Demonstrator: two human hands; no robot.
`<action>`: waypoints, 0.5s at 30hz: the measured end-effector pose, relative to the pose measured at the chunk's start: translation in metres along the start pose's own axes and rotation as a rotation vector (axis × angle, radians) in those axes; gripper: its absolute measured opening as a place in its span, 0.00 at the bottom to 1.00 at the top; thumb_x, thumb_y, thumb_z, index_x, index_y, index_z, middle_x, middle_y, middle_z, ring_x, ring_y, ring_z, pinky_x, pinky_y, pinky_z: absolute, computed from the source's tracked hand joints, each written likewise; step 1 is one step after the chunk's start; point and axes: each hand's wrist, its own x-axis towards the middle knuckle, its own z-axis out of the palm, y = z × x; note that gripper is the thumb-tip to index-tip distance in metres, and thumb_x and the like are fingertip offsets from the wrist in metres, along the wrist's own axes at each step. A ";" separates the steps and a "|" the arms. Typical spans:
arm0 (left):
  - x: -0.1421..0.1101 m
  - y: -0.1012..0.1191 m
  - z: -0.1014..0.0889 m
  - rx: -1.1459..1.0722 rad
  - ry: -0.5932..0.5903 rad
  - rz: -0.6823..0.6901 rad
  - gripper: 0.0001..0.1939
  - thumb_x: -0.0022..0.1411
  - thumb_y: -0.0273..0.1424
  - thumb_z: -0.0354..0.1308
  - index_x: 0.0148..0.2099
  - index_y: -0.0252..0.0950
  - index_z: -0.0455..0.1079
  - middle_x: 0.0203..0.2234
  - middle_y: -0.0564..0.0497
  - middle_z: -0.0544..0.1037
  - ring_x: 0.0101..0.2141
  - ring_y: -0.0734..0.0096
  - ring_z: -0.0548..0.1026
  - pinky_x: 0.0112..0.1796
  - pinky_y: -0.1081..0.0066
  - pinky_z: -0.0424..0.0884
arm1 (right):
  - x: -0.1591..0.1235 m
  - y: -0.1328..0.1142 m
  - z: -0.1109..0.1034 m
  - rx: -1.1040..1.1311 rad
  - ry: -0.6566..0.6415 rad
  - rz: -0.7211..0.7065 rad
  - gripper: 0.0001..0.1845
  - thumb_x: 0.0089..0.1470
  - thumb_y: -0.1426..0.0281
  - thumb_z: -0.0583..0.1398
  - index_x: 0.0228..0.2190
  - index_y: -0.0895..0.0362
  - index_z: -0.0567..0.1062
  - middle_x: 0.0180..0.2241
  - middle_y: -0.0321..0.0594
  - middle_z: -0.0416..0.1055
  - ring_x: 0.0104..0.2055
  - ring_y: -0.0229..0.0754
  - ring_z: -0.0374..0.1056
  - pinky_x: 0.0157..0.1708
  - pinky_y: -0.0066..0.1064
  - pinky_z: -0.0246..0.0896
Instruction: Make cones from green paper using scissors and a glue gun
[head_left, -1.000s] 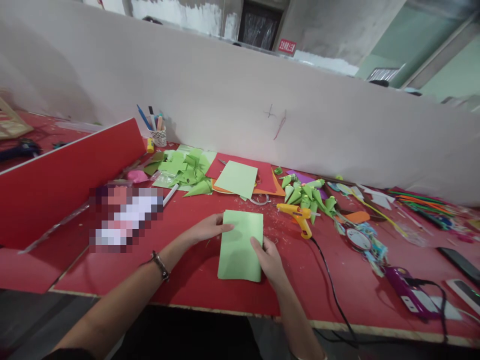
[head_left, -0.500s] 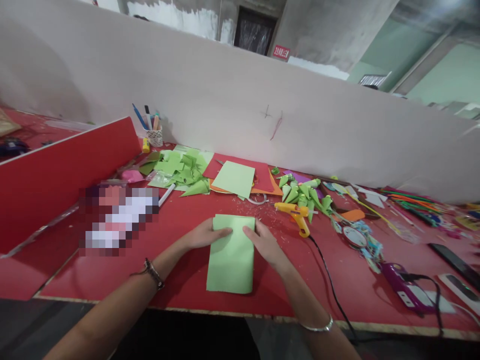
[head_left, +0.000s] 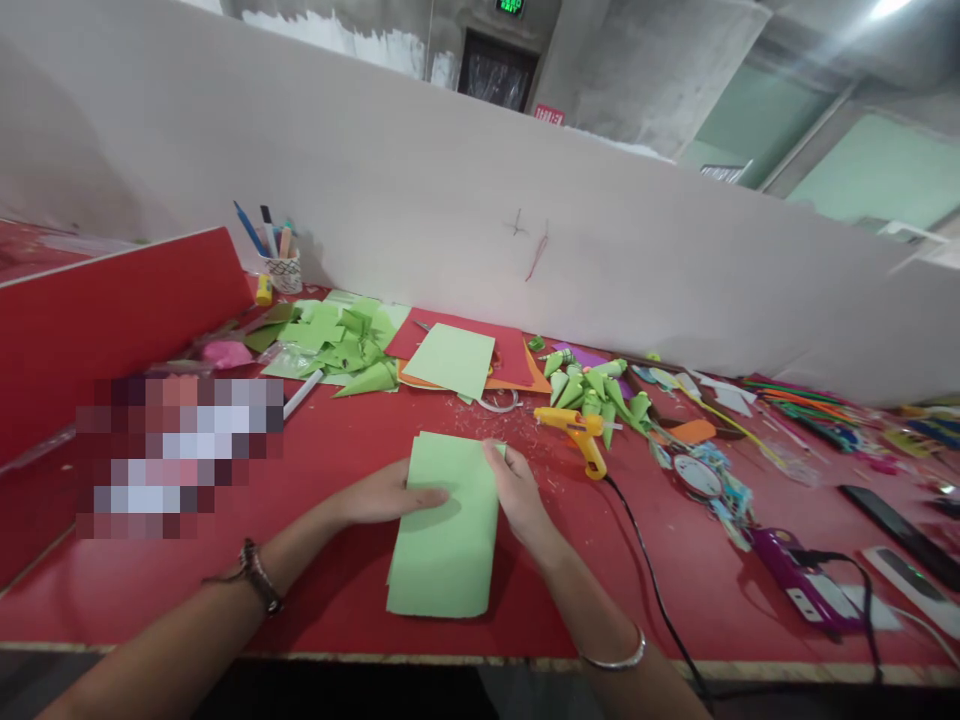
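A folded sheet of light green paper [head_left: 446, 555] is held between my two hands above the red table [head_left: 330, 600]. My left hand [head_left: 386, 492] grips its left side, thumb flat across the front and fingers hidden behind. At the upper right corner my right hand [head_left: 519, 490] pinches the paper, thumb near the top edge. The layers sit slightly out of line along the left edge. Just beyond lies another light green sheet [head_left: 451, 360] on red and orange sheets. A yellow glue gun [head_left: 574, 432] rests to the right of my right hand.
Green paper cones [head_left: 589, 385] lie behind the glue gun; green paper pieces [head_left: 352, 335] lie back left. A pen cup [head_left: 283, 270] stands by the white partition [head_left: 420, 200]. A purple power strip [head_left: 806, 585] and a black phone [head_left: 892, 530] are at right. The glue gun's cord [head_left: 649, 560] crosses the table.
The view has shifted slightly. My left hand has slid lower on the folded paper, my right thumb has moved up to the top corner, and the paper's layers now show offset at the left.
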 end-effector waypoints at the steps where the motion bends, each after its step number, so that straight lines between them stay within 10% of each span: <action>1: -0.001 0.000 0.002 -0.006 -0.011 -0.021 0.24 0.51 0.41 0.58 0.49 0.35 0.66 0.46 0.44 0.72 0.42 0.60 0.71 0.40 0.66 0.67 | 0.000 -0.001 0.000 0.003 0.010 0.000 0.22 0.45 0.52 0.55 0.16 0.57 0.59 0.15 0.29 0.54 0.19 0.31 0.50 0.19 0.23 0.46; 15: 0.004 0.001 0.014 0.010 0.214 -0.068 0.27 0.50 0.47 0.56 0.46 0.32 0.68 0.40 0.43 0.75 0.39 0.57 0.73 0.38 0.66 0.69 | 0.000 0.000 -0.003 -0.089 -0.060 -0.075 0.17 0.49 0.58 0.54 0.25 0.60 0.68 0.23 0.34 0.64 0.25 0.34 0.57 0.24 0.24 0.53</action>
